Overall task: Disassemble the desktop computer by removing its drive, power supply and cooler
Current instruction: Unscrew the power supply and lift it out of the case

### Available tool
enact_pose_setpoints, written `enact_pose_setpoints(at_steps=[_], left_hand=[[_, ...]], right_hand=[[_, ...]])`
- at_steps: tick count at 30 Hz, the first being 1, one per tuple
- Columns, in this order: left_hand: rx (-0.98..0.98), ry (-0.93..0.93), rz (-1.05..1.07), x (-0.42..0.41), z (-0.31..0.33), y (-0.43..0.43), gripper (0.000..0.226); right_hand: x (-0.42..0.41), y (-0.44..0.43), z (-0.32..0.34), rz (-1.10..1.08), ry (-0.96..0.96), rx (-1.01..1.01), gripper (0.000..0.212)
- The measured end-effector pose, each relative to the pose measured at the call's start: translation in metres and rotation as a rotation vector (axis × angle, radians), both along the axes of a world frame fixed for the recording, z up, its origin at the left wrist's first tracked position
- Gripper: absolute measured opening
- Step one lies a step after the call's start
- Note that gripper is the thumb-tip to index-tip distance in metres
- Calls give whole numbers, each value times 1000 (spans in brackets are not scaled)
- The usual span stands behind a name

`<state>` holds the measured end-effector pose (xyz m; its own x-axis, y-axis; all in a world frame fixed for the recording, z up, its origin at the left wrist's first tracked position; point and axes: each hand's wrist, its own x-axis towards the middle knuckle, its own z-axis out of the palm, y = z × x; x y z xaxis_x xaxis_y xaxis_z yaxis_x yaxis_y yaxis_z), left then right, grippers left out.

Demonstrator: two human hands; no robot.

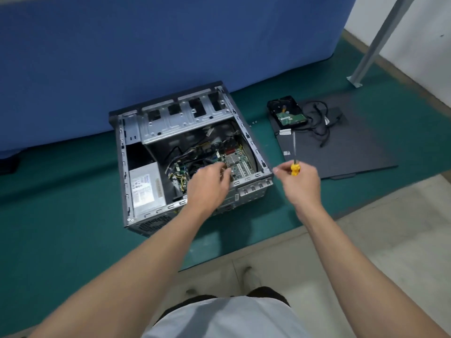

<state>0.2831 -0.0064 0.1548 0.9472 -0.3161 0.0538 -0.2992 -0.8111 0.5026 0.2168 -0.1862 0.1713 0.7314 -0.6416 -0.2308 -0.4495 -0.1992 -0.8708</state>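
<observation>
Likely a bare workroom or training space: an opened computer case (170, 120) lies on a green floor mat (73, 215) before a blue partition (146, 45), beside pale floor tiles (390, 228) and a metal post (375, 42)

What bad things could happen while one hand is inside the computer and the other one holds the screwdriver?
1. The left hand reaches in among wires over the motherboard. It might snag a wire or scrape on the metal edge of the case.
2. The right hand holds the screwdriver with its tip pointing away, so a slip could poke something.
3. The tiny screws loose on the green mat could get lost.
</observation>
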Motion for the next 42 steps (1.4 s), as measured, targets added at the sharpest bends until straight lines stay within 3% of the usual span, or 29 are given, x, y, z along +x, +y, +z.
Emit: enact_pose_setpoints(at_steps=[4,8,13,18,26,30,34,39,42], left_hand=[[168,193,193,19,-17,-8,45],[171,367,309,34,-26,-14,50],[331,406,404,39,-33,-17,48],[386,456,456,41,-35,-19,41],[356,360,485,34,-32,-20,40],[340,346,481,34,-32,-20,39],[323,331,488,33,-29,-22,40],[265,267,490,30,-25,-22,37],[153,152,498,24,-20,-21,29]], right_hand=[[43,-46,-21,139,84,-209,9],[100,-66,-54,325,179,-326,5],[171,-71,-92,472,268,-382,7],[229,-64,-113,430,289,-430,9],[265,-57,-139,314,328,-515,17],[266,-63,-141,358,332,-416,9],[256,-65,-127,322,306,-370,8],[216,-56,-96,297,245,-265,27],[180,-45,-66,345,171,-258,18]])
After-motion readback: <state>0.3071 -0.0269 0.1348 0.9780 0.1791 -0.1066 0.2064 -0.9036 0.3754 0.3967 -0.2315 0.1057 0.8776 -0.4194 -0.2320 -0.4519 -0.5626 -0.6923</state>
